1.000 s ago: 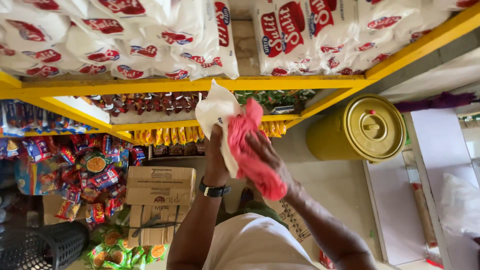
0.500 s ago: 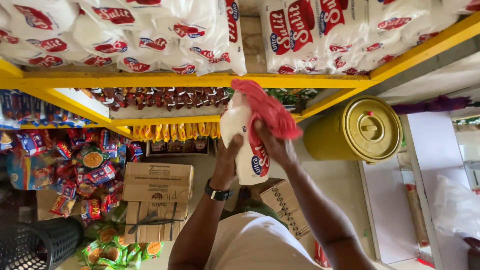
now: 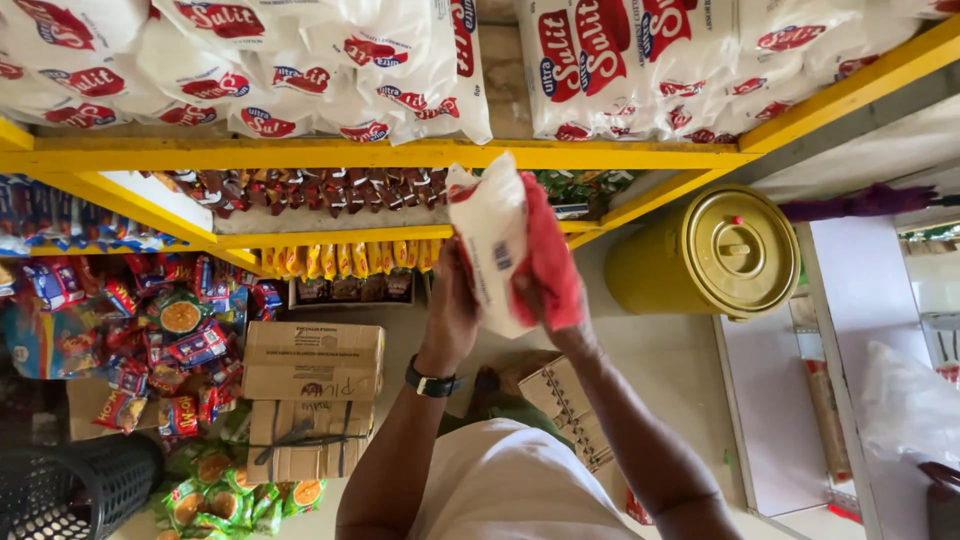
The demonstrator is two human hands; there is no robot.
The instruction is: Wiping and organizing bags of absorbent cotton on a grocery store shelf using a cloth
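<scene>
Since the earlier frames the cloth (image 3: pixel 550 260) has slid from the top of the packet (image 3: pixel 492 250) down onto its right face, and the packet now shows its pale back.

Nearest the camera is the person's white shirt (image 3: pixel 520 490), with both forearms rising from it. The left hand (image 3: pixel 450 305), a dark watch (image 3: pixel 432 383) on its wrist, has its fingers closed round the packet's left edge and holds it upright in the air, below the front edge of the yellow shelf (image 3: pixel 400 155). The right hand (image 3: pixel 560 310) is pressed flat against the packet's right side with the red cloth under it; the cloth hides its fingers, so I cannot tell how far they are curled.

Below the hands, on the floor, a spiral notebook (image 3: pixel 570 400) lies just right of the forearms. Left of them two cardboard boxes (image 3: pixel 312 360) are stacked, one tied with string. Bright snack packs (image 3: pixel 150 330) are heaped further left, and a black basket (image 3: pixel 70 490) sits at the lower left corner. A yellow lidded bucket (image 3: pixel 720 255) stands to the right, beside a white cabinet (image 3: pixel 860 330).

Farthest off, white bags (image 3: pixel 300 60) with red print are piled on the yellow shelf, and small sachets (image 3: pixel 330 258) hang along the lower shelf's front edge.
</scene>
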